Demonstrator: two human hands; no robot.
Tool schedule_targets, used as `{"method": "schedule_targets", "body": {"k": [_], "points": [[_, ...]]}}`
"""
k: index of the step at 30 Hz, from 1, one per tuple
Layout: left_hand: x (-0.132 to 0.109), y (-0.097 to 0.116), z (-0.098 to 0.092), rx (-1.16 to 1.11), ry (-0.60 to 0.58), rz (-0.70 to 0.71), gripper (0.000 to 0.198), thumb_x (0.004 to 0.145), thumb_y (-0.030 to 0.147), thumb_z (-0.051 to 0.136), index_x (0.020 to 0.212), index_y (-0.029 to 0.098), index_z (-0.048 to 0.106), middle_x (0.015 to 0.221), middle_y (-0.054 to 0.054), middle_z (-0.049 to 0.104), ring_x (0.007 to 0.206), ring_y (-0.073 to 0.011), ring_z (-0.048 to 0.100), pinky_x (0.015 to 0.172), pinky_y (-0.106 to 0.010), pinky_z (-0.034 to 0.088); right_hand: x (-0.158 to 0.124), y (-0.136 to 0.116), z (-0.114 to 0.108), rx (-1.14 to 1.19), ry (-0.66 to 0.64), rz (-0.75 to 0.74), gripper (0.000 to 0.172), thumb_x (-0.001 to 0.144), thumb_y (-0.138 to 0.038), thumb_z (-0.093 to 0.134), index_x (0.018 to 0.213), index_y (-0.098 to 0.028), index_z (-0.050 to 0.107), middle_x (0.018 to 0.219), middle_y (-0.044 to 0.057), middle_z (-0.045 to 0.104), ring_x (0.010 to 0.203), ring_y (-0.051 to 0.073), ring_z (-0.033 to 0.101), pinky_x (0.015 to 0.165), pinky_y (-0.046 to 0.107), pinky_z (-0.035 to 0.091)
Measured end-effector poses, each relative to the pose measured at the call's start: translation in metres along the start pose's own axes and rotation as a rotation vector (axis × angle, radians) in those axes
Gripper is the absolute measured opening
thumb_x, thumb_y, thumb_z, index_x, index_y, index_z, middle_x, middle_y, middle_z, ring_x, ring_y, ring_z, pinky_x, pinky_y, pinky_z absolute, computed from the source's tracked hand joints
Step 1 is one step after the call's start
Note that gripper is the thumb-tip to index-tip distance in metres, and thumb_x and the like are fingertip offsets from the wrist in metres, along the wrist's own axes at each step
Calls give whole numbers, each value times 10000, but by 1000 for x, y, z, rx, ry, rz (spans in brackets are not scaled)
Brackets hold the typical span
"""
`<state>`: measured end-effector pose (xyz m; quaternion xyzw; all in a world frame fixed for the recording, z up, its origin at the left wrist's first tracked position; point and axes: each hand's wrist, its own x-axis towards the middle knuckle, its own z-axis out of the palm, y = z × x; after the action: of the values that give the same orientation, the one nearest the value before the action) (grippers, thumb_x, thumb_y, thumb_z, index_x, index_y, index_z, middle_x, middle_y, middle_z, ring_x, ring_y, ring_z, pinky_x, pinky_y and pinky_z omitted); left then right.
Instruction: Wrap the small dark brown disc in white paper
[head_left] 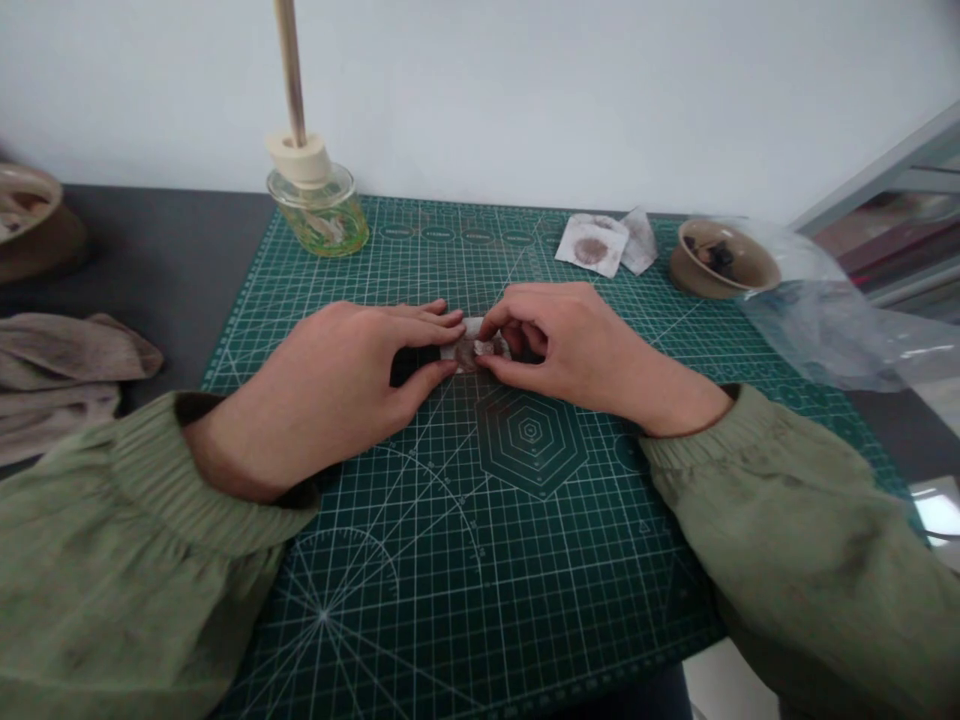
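A small white sachet (466, 354) with a brown patch lies on the green cutting mat, between both hands. My left hand (349, 365) steadies its left side, fingertips along the far edge and thumb at the near edge. My right hand (559, 340) pinches the crumpled right part between thumb and fingers. The fingers cover part of the sachet, so its full shape is hidden. Farther back on the mat lies a flat white sachet (592, 245) with a round brown middle, overlapping another pale sachet (639, 241).
A brown bowl (724, 259) with dark pieces stands at the back right, beside a clear plastic bag (832, 320). A glass reed diffuser (322, 215) is at the back left. Another bowl (34, 235) and a greyish-brown cloth (67, 370) sit left of the cutting mat (420, 600).
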<state>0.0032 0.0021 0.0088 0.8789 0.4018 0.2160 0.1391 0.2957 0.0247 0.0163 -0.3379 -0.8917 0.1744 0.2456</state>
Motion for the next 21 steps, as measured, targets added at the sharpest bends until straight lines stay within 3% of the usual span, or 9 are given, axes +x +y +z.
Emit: {"method": "schedule_targets", "body": {"k": [15, 18, 21], "points": [[1, -1, -1, 73, -1, 14, 402, 1199, 570, 710, 1519, 448, 919, 1604, 42, 885, 1531, -444, 861, 1312, -746, 745, 3, 0, 3, 49, 20, 56, 75, 1019, -236, 847, 1078, -192, 862, 888, 7, 768, 788, 188, 647, 808, 358, 469], [1, -1, -2, 43, -9, -4, 404, 1190, 559, 713, 1509, 437, 928, 1598, 35, 889, 1547, -450, 850, 1320, -748, 734, 3, 0, 5, 78, -16, 32, 68, 1023, -246, 857, 1067, -194, 863, 861, -11, 754, 762, 174, 625, 788, 342, 454], [2, 1, -3, 5, -27, -38, 396, 1166, 552, 737, 1479, 433, 947, 1601, 27, 893, 1566, -473, 835, 1375, -759, 684, 1, 2, 7, 53, 42, 35, 81, 1017, -246, 890, 1055, -177, 869, 850, -12, 743, 759, 171, 617, 792, 337, 448]]}}
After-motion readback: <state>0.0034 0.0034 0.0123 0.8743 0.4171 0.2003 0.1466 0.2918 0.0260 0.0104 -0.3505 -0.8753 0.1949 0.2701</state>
